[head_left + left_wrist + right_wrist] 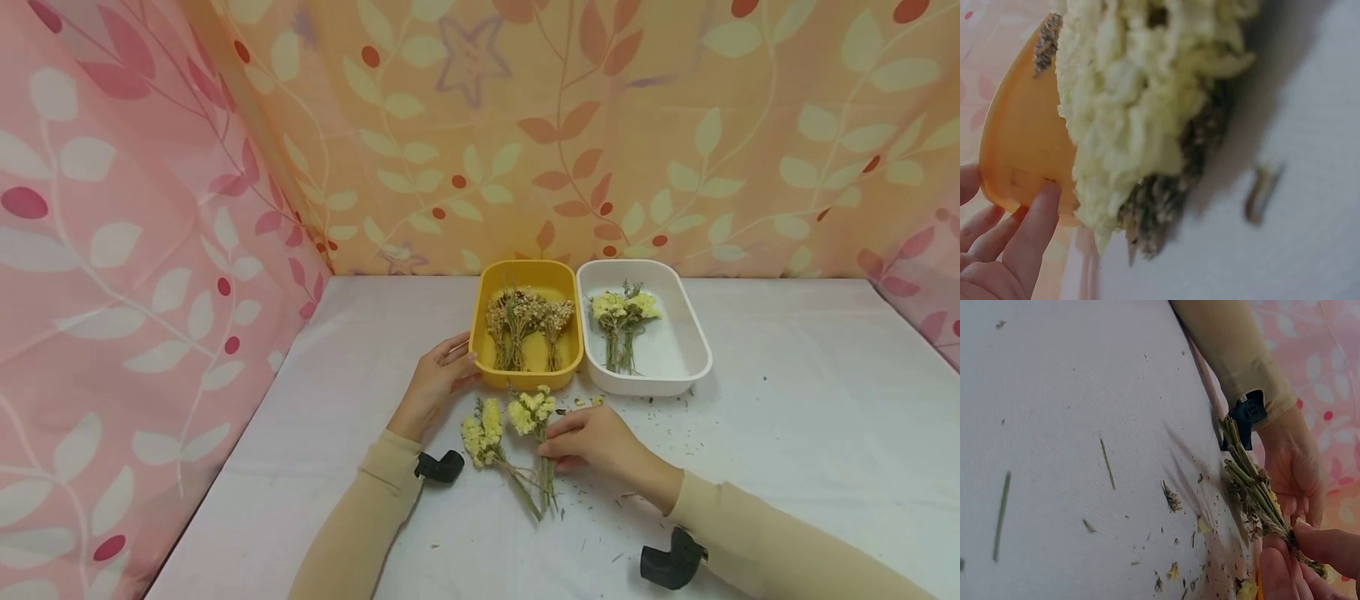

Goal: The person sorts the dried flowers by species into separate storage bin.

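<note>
My right hand [596, 437] pinches a bunch of dried yellow flowers [532, 412] by its stems, between thumb and fingers. In the right wrist view, twine [1270, 524] is wrapped around these stems. A second bunch of dried yellow flowers [483, 435] lies on the table just to its left, stems toward me. At the left side of the yellow tray [527, 380], my left hand [435, 379] touches the wall with fairly straight fingers. The left wrist view shows fingertips against the tray's outer wall [1025, 134], with yellow blossoms [1129, 106] close in front of the camera.
Several bunches of brownish dried flowers [517, 321] lie in the yellow tray. Beside it stands a white tray [671, 354] holding yellow dried flower bunches [624, 312]. Bits of stem and petal [1169, 497] litter the white tablecloth [787, 467]. Patterned cloth [562, 125] hangs behind.
</note>
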`<move>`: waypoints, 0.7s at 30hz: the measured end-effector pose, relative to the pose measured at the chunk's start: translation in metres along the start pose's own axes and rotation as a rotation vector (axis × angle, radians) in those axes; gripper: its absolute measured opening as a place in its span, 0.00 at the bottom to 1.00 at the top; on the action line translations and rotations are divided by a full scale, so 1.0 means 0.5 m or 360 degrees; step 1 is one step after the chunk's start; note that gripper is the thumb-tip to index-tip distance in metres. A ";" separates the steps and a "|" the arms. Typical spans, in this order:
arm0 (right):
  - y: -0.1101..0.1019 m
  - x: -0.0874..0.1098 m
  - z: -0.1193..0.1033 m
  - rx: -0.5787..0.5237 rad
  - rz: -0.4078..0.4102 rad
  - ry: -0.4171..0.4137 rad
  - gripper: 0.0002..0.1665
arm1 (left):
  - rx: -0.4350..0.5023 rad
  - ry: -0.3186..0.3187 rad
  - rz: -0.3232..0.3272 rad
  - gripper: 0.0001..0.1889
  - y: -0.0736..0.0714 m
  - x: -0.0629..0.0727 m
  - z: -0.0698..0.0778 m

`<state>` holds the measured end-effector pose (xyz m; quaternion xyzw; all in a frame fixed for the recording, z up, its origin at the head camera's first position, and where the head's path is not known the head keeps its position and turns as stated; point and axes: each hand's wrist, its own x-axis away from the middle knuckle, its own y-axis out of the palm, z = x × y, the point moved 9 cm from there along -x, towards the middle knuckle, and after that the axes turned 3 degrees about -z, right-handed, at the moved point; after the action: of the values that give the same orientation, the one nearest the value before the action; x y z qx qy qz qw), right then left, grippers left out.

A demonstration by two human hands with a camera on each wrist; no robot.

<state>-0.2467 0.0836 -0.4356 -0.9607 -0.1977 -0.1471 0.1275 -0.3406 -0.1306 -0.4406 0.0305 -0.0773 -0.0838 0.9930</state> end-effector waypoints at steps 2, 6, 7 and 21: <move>-0.005 0.005 -0.002 -0.0003 0.0009 0.0002 0.19 | -0.0006 0.0000 0.0000 0.27 0.000 0.000 0.000; -0.012 0.014 -0.005 -0.0005 0.0014 0.0011 0.20 | -0.0017 -0.0004 0.0006 0.27 -0.001 -0.001 -0.001; -0.013 0.016 -0.005 -0.0006 0.0013 0.0011 0.20 | -0.0018 -0.0004 0.0009 0.27 -0.001 -0.001 0.000; -0.043 0.043 -0.006 0.0027 0.0058 0.0026 0.21 | -0.0007 -0.0004 0.0024 0.27 0.000 0.001 0.000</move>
<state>-0.2373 0.1091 -0.4217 -0.9618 -0.1803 -0.1510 0.1398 -0.3403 -0.1308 -0.4408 0.0275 -0.0785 -0.0766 0.9936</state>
